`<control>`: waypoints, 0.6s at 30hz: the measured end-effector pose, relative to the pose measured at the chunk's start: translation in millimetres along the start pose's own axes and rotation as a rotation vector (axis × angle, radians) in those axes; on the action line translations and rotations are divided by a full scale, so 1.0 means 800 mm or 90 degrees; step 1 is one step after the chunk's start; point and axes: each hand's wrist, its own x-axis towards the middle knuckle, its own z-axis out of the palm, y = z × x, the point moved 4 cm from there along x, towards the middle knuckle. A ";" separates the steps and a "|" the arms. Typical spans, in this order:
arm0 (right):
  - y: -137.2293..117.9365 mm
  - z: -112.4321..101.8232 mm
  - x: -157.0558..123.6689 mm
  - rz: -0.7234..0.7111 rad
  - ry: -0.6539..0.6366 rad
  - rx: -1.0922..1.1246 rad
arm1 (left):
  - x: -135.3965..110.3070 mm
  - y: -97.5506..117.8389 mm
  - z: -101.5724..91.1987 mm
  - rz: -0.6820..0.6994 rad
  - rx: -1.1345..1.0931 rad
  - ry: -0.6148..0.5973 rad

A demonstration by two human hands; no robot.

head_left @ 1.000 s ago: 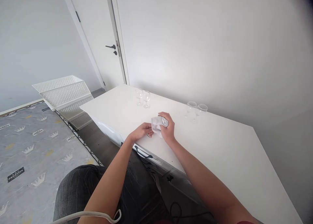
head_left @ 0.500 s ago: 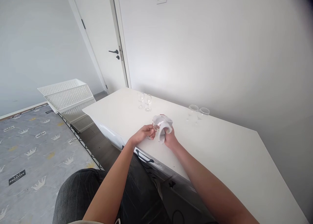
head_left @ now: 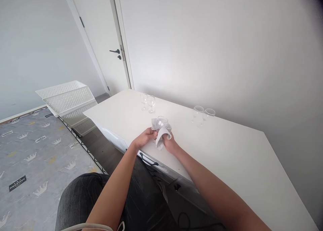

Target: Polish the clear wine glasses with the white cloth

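Observation:
Over the near edge of the white table (head_left: pixel 227 150), both hands meet at a clear stemmed glass (head_left: pixel 163 120). My left hand (head_left: pixel 145 137) is closed around the glass's lower part, near the stem. My right hand (head_left: pixel 168 144) is closed on a white cloth (head_left: pixel 159 133) that wraps the outside of the bowl; only the rim shows above the cloth. The glass is upright and held just above the tabletop.
Two small stemmed glasses (head_left: pixel 147 102) stand at the table's far left, and two wider glasses (head_left: pixel 203 113) stand by the wall further right. A white perforated rack (head_left: pixel 67 101) sits on the floor to the left, beside a grey patterned mat (head_left: pixel 32 153) and a closed door (head_left: pixel 101 39).
The cloth first covered the glass under my right hand on the table. The glass has since been turned upright, its rim now showing above the cloth, and both hands have shifted slightly left.

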 end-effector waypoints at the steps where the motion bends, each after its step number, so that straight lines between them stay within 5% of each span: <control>1: 0.001 0.002 -0.001 -0.006 -0.019 -0.019 | 0.000 -0.001 -0.001 0.001 0.007 -0.001; 12: -0.010 0.000 0.008 -0.086 0.004 -0.083 | 0.001 -0.004 -0.004 0.009 0.058 0.038; 18: 0.004 -0.011 0.017 -0.015 0.006 -0.056 | 0.003 0.002 -0.004 0.021 0.038 0.040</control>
